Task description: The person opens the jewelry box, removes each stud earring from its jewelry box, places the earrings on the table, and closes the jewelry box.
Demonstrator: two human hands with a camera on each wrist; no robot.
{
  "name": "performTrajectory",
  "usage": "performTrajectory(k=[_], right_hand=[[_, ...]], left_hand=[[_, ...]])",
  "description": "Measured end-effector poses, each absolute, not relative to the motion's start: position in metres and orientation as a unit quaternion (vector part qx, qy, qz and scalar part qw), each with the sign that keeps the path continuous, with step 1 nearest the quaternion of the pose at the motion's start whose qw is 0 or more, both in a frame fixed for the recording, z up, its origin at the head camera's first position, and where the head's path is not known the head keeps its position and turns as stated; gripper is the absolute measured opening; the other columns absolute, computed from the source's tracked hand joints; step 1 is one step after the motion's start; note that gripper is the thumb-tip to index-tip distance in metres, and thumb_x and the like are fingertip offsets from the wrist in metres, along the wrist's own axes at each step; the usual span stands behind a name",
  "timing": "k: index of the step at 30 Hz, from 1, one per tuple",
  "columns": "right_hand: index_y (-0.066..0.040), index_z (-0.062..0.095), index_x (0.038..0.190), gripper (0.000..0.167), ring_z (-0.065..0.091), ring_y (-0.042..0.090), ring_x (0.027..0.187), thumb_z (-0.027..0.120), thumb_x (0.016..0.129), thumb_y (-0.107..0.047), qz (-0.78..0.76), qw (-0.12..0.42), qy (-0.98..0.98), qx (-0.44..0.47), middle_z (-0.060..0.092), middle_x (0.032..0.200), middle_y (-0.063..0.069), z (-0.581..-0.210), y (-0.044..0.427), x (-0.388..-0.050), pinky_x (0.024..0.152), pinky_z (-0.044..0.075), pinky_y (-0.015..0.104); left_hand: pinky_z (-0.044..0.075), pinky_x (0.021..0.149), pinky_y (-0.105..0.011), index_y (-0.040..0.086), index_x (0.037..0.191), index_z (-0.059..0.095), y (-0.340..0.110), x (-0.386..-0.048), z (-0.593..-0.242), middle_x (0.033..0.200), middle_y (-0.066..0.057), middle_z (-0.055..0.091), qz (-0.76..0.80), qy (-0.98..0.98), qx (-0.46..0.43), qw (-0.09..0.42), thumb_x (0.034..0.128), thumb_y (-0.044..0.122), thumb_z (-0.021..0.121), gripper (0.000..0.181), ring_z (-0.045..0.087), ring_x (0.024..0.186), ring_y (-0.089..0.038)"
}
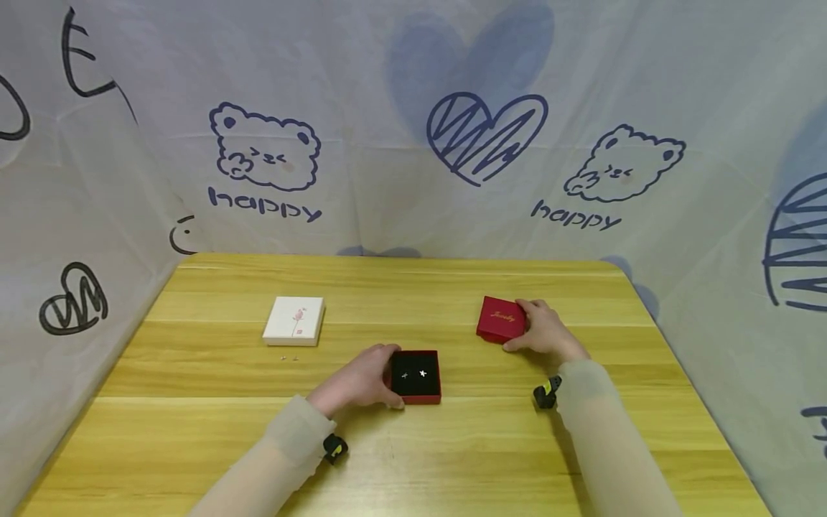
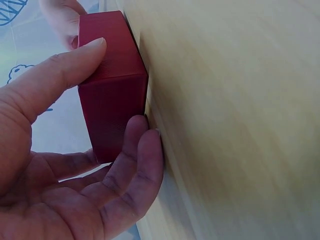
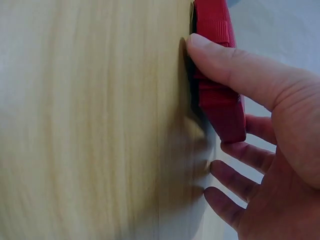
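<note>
- Your pale sleeves (image 1: 265,467) lay nearest the camera, reaching in over the wooden counter (image 1: 465,459).
- Your left grip (image 1: 363,378) was clamped on the left end of the red box base (image 1: 423,399), thumb on the near wall and fingers round the far side.
- Your right grip (image 1: 545,330) was clamped on the right part of the red lid (image 1: 499,316), thumb to its near wall, fingertips at the far edge; I could not tell whether it touched the counter.
- The red box base looked like light, stiff card, fairly smooth; a gentle hold on opposite walls seemed enough, since a hard squeeze might have bowed them.
- The red lid seemed just as light, with a ribbed ribbon (image 3: 212,30) under your thumb that probably helped against slipping.
- The black insert (image 1: 413,388) looked soft, and the two star-shaped pieces (image 1: 423,373) on it delicate, so fingers belonged outside the rim.
- The red box base sat just right of your left grip, and well left of your right grip, nearer to you.
- The red lid lay just left of your right grip.
- Beyond your left grip, further left, stood a white box (image 1: 293,319), with two tiny bits (image 1: 295,358) just beside its near edge.
</note>
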State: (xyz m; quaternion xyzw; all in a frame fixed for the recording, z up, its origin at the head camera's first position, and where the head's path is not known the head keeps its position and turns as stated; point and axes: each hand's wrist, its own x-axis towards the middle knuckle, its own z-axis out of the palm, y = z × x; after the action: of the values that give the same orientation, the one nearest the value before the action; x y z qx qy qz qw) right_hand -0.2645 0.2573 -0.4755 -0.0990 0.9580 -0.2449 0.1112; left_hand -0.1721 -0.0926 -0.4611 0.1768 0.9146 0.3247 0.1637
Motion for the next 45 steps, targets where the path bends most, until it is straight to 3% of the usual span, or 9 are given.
performTrajectory(k=[11,15,18,23,32,40,45], right_hand=[[0.002,0.024,0.153,0.107,0.033,0.049,0.124,0.088,0.073,-0.031,-0.240,0.114,0.960,-0.090,0.032,0.144,0.032,-0.477,0.255,-0.263,0.099,0.035,0.062],[0.000,0.027,0.152,0.106,0.030,0.050,0.128,0.089,0.071,-0.028,-0.256,0.087,0.958,-0.093,0.027,0.147,0.031,-0.471,0.248,-0.256,0.100,0.034,0.064],[-0.002,0.032,0.151,0.099,0.028,0.050,0.131,0.088,0.072,-0.023,-0.264,0.050,0.957,-0.105,0.026,0.149,0.029,-0.465,0.237,-0.249,0.102,0.032,0.064],[-0.004,0.042,0.146,0.079,0.034,0.045,0.130,0.083,0.080,-0.018,-0.286,0.018,0.946,-0.152,0.032,0.148,0.025,-0.453,0.211,-0.233,0.099,0.039,0.060],[-0.009,0.062,0.129,0.047,0.053,0.032,0.118,0.078,0.085,-0.017,-0.335,0.057,0.915,-0.219,0.055,0.129,0.008,-0.450,0.169,-0.202,0.098,0.044,0.050],[-0.011,0.068,0.119,0.035,0.056,0.030,0.109,0.078,0.086,-0.019,-0.346,0.083,0.900,-0.252,0.058,0.119,0.005,-0.455,0.146,-0.188,0.092,0.048,0.047],[-0.012,0.070,0.115,0.031,0.055,0.028,0.110,0.078,0.085,-0.017,-0.345,0.090,0.899,-0.255,0.059,0.120,0.006,-0.458,0.137,-0.185,0.096,0.045,0.048]], left_hand=[[0.044,0.096,-0.044,-0.006,0.139,0.044,-0.092,-0.171,-0.461,0.118,-0.016,0.056,0.323,0.916,0.172,0.162,0.0644,0.019,0.093,0.093,0.053,0.100,-0.025],[0.045,0.094,-0.043,-0.006,0.139,0.045,-0.093,-0.171,-0.462,0.116,-0.015,0.056,0.325,0.915,0.175,0.160,0.0643,0.019,0.093,0.092,0.053,0.097,-0.024],[0.046,0.091,-0.043,-0.005,0.138,0.046,-0.094,-0.171,-0.462,0.114,-0.013,0.056,0.327,0.915,0.176,0.161,0.0642,0.019,0.093,0.091,0.052,0.094,-0.023],[0.046,0.086,-0.041,-0.004,0.139,0.046,-0.094,-0.171,-0.461,0.108,-0.010,0.056,0.327,0.914,0.177,0.162,0.0640,0.019,0.093,0.092,0.051,0.090,-0.021],[0.046,0.081,-0.039,-0.004,0.140,0.045,-0.094,-0.171,-0.462,0.100,-0.007,0.054,0.332,0.912,0.175,0.162,0.0643,0.019,0.094,0.093,0.051,0.085,-0.019],[0.045,0.090,-0.044,-0.006,0.140,0.044,-0.096,-0.169,-0.460,0.112,-0.015,0.057,0.341,0.909,0.187,0.150,0.0636,0.019,0.094,0.095,0.052,0.092,-0.023],[0.047,0.083,-0.040,-0.008,0.144,0.038,-0.098,-0.170,-0.461,0.101,-0.010,0.057,0.358,0.899,0.194,0.161,0.0645,0.020,0.093,0.101,0.055,0.083,-0.019]])
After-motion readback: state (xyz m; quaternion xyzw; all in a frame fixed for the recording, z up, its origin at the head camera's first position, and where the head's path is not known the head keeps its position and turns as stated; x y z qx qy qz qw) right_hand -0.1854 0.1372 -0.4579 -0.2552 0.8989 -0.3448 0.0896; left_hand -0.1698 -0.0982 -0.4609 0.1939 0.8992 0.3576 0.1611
